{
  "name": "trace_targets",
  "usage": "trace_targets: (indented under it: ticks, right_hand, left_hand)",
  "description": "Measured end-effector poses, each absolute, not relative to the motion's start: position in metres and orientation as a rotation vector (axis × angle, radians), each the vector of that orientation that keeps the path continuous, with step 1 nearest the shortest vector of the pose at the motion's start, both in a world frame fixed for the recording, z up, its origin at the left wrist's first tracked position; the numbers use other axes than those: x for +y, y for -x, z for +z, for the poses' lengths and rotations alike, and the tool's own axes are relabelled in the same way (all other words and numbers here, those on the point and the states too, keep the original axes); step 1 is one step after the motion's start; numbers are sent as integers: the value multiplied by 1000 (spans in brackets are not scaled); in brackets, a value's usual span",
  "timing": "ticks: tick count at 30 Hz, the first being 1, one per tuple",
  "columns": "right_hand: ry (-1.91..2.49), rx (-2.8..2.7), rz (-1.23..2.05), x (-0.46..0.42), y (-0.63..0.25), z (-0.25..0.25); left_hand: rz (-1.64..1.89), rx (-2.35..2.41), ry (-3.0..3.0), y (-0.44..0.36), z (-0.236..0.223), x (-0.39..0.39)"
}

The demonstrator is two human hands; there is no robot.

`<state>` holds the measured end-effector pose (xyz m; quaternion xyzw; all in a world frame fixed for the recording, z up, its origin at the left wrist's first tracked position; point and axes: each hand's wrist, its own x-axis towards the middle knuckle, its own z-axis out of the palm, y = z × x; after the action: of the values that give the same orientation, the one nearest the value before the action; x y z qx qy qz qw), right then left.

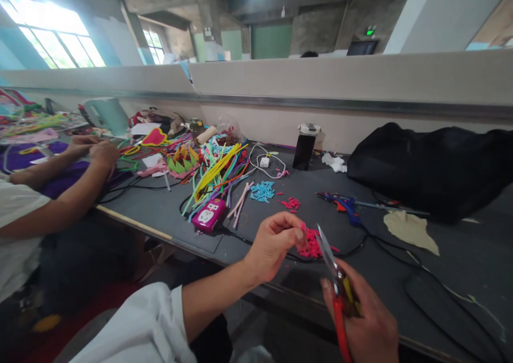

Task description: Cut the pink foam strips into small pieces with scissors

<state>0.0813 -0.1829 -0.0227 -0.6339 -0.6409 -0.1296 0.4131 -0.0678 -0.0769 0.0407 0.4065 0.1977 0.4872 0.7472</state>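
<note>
My left hand is closed in a pinch around a small red piece, most of which its fingers hide. Scissors with red and yellow handles are gripped in my right hand. Their blades point up and away, close to the left fingertips. Just behind the blades lies a pile of cut red pieces on the dark table. A smaller group of red pieces and a heap of blue pieces lie farther back.
A blue glue gun and its cord lie to the right, before a black bag. A purple power socket, colourful pipe cleaners and a tumbler stand or lie left and behind. At the left a co-worker's hands are busy.
</note>
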Motion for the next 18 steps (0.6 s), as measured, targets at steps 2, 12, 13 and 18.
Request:
trace_targets:
  ticks: [2, 12, 13, 18]
  right_hand:
    - [1607, -1627, -314, -183, -80, -24]
    - [1645, -1649, -286, -185, -83, -33]
    - [1658, -1657, -292, -185, -83, -32]
    - [1692, -1690, -343, -185, -87, -34]
  left_hand:
    - [1079, 427, -833, 67, 42, -80]
    - [1140, 432, -868, 62, 35, -90]
    - [1154, 437, -872, 62, 34, -91]
    - [1199, 507, -866, 61, 33, -94]
